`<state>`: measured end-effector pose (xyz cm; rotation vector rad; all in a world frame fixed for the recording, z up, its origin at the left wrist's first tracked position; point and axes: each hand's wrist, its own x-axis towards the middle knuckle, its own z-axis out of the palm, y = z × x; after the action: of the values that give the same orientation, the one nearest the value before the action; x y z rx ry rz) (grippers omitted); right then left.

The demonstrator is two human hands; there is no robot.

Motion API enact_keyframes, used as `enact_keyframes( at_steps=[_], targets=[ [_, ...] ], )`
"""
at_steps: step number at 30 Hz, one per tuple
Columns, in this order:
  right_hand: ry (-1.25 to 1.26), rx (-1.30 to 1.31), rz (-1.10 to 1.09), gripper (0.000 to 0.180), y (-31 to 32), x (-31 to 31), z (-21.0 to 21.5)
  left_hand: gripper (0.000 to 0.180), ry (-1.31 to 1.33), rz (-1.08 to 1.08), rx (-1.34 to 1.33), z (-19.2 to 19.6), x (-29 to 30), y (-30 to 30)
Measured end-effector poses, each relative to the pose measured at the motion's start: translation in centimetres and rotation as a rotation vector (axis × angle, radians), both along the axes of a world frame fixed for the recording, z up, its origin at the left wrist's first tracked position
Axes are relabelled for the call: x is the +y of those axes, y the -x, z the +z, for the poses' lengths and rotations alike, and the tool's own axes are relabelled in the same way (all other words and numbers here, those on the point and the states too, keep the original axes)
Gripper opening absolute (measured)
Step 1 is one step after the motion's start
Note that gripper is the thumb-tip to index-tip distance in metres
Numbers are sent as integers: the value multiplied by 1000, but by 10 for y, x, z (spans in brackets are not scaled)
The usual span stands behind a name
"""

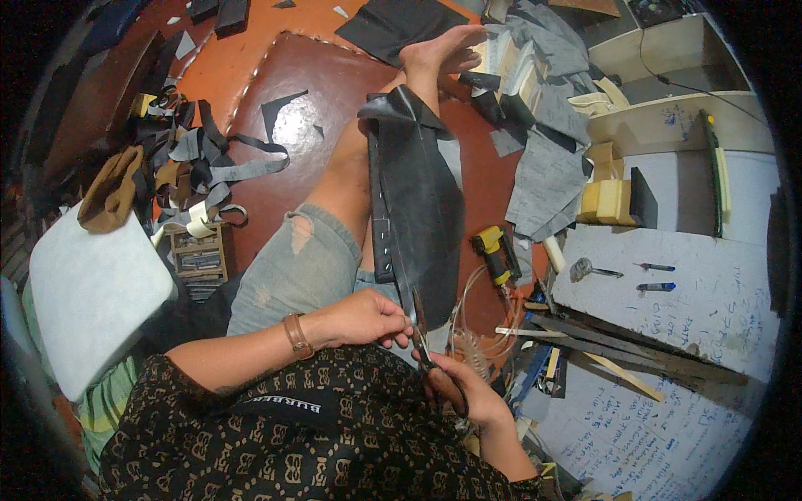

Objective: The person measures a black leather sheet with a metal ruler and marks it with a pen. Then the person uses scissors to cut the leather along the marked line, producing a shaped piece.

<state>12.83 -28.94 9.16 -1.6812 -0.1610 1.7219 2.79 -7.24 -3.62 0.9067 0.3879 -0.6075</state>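
While the left hand point(361, 319) pinches the near end of the black leather piece point(422, 209), its long axis runs far along the leg; the right hand point(459, 386) (just nearer) grips scissors point(420, 330) at that edge.

Yellow tool point(496, 255) on red floor point(251, 67); grey strap scraps point(200, 171) left; white cushion point(92, 292) nearby; two pens point(656, 277) on white board point(710, 292).

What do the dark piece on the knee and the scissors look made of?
Dark piece: probably leather or a synthetic look-alike, black, smooth with a dull sheen, draping limply over the leg. Scissors: the blades look like metal, thin and dark; the handles are hidden in the right hand.
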Motion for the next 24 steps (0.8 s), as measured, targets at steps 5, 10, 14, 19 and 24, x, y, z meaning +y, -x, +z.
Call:
enact_keyframes(
  at_steps=[5, 10, 14, 19, 24],
  targets=[
    [4, 23, -18, 38, -1, -2, -3, 28, -8, -9, 6, 4, 2, -1],
    [-22, 25, -88, 36, 3, -13, -13, 29, -6, -9, -13, 4, 3, -1],
    [-70, -78, -101, 35, 11, -17, -19, 29, -15, -22, -5, 3, 2, -1],
    [41, -178, -37, 34, 12, -6, -11, 29, -33, -21, 18, 3, 2, 0],
    [30, -198, -76, 34, 16, 0, -5, 28, -26, -31, 39, 7, 3, -1]
  ],
)
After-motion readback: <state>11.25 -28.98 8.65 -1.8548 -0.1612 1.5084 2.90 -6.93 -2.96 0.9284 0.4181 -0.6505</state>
